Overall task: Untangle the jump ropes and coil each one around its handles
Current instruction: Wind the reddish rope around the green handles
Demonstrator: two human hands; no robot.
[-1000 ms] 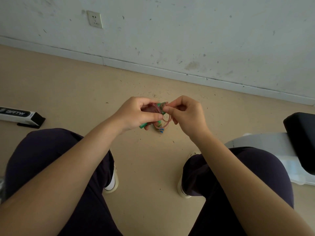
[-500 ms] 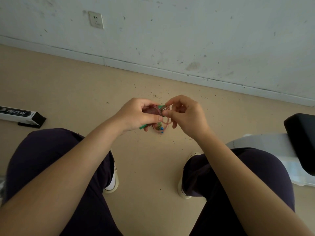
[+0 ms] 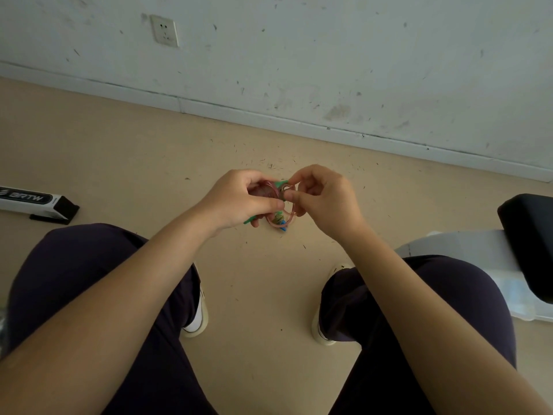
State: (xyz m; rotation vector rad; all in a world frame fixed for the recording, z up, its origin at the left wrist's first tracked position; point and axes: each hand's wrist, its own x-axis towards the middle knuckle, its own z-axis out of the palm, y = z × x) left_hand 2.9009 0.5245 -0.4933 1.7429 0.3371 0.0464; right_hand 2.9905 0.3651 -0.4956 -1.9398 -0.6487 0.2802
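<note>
A small jump rope bundle [image 3: 279,218] hangs between my hands above the floor, with a pinkish translucent cord wound in loops around green handles and a bit of blue at the bottom. My left hand [image 3: 239,199] grips the green handles and the coil, thumb pressed across them. My right hand [image 3: 323,196] pinches a loop of the pink cord right next to the left thumb. Most of the handles are hidden inside the left fist.
A black and white box [image 3: 36,202] lies on the tan floor at the left. A black seat pad [image 3: 529,235] on a white plastic base [image 3: 466,253] stands at the right. My knees and white shoes [image 3: 197,319] frame the floor below the hands. The wall runs across the back.
Both hands have stayed together at the bundle. The right fingers have shifted slightly on the cord loop, closer to the left thumb.
</note>
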